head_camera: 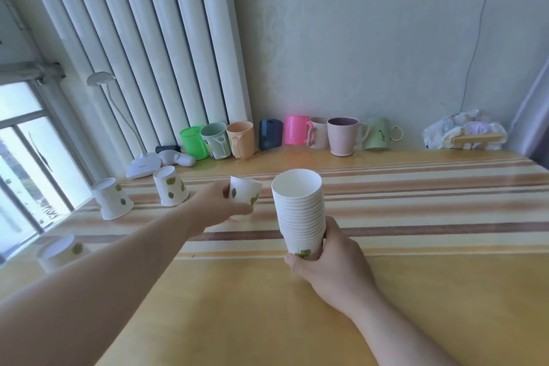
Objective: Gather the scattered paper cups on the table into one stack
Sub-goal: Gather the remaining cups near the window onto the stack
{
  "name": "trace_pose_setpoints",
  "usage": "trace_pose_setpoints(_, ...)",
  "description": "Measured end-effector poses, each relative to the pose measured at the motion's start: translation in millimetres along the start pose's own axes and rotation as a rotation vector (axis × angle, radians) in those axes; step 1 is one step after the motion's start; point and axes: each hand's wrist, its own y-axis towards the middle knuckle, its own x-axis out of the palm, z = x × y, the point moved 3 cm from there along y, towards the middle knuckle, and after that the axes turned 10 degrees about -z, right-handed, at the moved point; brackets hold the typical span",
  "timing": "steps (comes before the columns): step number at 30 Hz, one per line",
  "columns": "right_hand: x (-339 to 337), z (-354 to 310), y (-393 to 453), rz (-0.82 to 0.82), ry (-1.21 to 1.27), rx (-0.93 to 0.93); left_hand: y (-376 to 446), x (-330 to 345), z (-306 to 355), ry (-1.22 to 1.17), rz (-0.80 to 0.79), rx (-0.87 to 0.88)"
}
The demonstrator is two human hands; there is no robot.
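Observation:
My right hand (329, 261) grips the bottom of a tall stack of white paper cups (300, 211), mouth up, above the striped tablecloth. My left hand (217, 202) is closed around a single upside-down paper cup (245, 192) with green leaf prints, just left of the stack. Three more upside-down paper cups stand to the left: one (170, 189) close to my left hand, one (111, 198) further left, and one (61, 252) near the table's left edge.
A row of coloured plastic and ceramic mugs (297, 135) lines the wall at the back. A white desk lamp (142, 165) stands at the back left, a crumpled bag (466, 134) at the back right. The window is on the left.

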Motion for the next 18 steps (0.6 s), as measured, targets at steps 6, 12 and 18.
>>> trace_pose_setpoints(6, -2, 0, 5, -0.002, 0.025, 0.01, -64, 16, 31, -0.445, 0.022, 0.265)
trace_pose_setpoints(12, -4, 1, 2, 0.009, 0.056, -0.017, -126, 11, 102, -0.531, 0.011, 0.572)
trace_pose_setpoints(18, -5, 0, -1, 0.005, 0.048, -0.028, -149, 15, 136, -0.444, 0.143, 0.664)
